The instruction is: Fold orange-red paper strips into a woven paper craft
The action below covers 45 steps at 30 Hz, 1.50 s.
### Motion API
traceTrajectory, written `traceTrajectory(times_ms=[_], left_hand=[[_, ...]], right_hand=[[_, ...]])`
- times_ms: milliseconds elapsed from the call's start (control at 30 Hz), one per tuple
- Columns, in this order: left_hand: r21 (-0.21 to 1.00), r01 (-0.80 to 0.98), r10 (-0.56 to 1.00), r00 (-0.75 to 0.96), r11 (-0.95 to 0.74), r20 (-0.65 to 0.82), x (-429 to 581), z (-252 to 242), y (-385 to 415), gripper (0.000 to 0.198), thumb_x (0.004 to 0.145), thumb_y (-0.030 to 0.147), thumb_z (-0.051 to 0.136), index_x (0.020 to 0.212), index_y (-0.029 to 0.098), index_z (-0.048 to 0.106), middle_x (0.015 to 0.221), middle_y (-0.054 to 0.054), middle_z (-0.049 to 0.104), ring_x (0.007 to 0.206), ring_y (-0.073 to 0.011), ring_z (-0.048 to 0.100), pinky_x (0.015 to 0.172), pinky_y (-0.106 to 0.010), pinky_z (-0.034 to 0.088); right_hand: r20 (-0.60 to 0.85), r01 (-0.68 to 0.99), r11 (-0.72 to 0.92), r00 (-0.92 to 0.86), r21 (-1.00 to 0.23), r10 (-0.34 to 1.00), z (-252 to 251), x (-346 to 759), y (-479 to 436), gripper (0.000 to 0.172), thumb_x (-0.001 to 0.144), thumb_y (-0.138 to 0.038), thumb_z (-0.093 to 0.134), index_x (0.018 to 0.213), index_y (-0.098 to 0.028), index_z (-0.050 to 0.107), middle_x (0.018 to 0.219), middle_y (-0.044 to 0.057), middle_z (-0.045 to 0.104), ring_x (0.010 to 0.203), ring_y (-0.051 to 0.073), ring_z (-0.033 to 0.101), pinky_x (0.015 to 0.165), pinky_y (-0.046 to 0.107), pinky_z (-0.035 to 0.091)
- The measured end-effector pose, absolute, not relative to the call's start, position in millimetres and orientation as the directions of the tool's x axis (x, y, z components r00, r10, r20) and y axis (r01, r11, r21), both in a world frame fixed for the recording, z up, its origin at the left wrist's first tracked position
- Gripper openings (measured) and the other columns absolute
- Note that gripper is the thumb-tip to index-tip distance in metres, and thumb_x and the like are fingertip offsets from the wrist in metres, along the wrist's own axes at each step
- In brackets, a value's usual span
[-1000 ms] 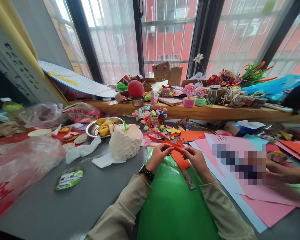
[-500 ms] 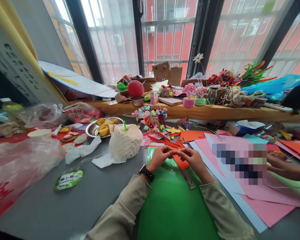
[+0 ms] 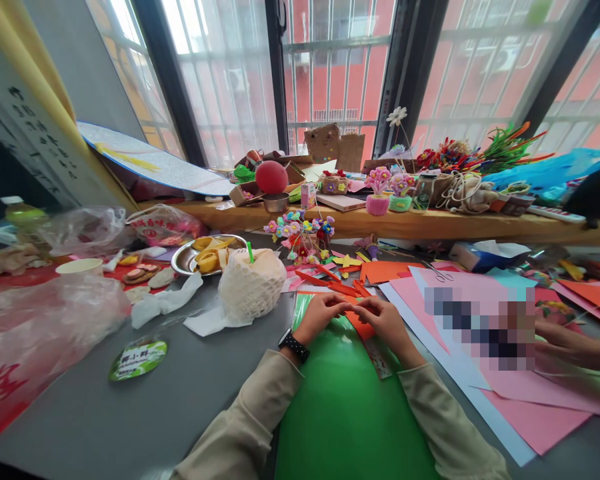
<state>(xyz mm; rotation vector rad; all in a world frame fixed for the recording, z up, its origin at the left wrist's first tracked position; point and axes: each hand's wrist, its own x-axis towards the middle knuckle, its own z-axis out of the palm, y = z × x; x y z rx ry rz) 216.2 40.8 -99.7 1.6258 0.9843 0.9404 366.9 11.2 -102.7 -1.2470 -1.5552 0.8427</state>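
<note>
My left hand (image 3: 319,313) and my right hand (image 3: 387,321) meet over a green sheet (image 3: 345,413) on the grey table. Both pinch a small piece of orange paper (image 3: 361,326), fingers curled close together. A black watch (image 3: 293,345) is on my left wrist. A narrow patterned ruler (image 3: 379,359) lies under my right wrist. Loose orange strips (image 3: 330,283) lie just beyond my fingers.
A white net-wrapped round fruit (image 3: 251,284) stands left of my hands, near a metal plate (image 3: 200,257) and plastic bags (image 3: 40,320). Pink sheets (image 3: 525,393) and scissors (image 3: 443,273) lie right, where another person's hand (image 3: 565,340) rests. A wooden shelf (image 3: 430,223) holds paper flowers.
My hands have drawn closer together on the orange paper, and the piece looks smaller between my fingers. The other person's hand at right shifted slightly.
</note>
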Motion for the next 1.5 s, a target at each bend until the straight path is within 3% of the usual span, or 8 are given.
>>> traceTrajectory(times_ms=[300, 867, 1500], left_hand=[[0.935, 0.275, 0.925, 0.363, -0.222, 0.113, 217.8, -101.0, 40.1, 0.031, 0.063, 0.042, 0.050, 0.068, 0.013, 0.060, 0.061, -0.004, 0.060, 0.055, -0.0114, 0.054, 0.051, -0.020, 0.039], [0.938, 0.230, 0.924, 0.341, -0.260, 0.173, 218.8, -99.5, 39.4, 0.031, 0.066, 0.041, 0.046, 0.068, 0.013, 0.059, 0.060, -0.003, 0.058, 0.054, -0.0107, 0.053, 0.051, -0.019, 0.040], [0.956, 0.232, 0.930, 0.357, -0.181, 0.090, 218.2, -99.5, 40.0, 0.036, 0.068, 0.044, 0.043, 0.071, 0.013, 0.060, 0.066, -0.005, 0.061, 0.056, -0.0108, 0.054, 0.050, -0.019, 0.040]], right_hand=[[0.258, 0.351, 0.243, -0.004, -0.904, 0.966, -103.4, 365.1, 11.1, 0.025, 0.063, -0.039, 0.053, 0.068, -0.015, 0.059, 0.059, 0.003, 0.060, 0.051, 0.014, 0.055, 0.050, 0.023, 0.042], [0.223, 0.323, 0.196, 0.047, -0.926, 0.974, -105.6, 366.2, 13.5, 0.032, 0.062, -0.044, 0.052, 0.071, -0.014, 0.060, 0.063, 0.005, 0.062, 0.051, 0.014, 0.054, 0.050, 0.024, 0.042], [0.242, 0.344, 0.205, 0.069, -0.916, 0.968, -106.5, 368.2, 14.0, 0.034, 0.062, -0.045, 0.052, 0.071, -0.014, 0.060, 0.061, 0.005, 0.063, 0.049, 0.014, 0.055, 0.050, 0.025, 0.043]])
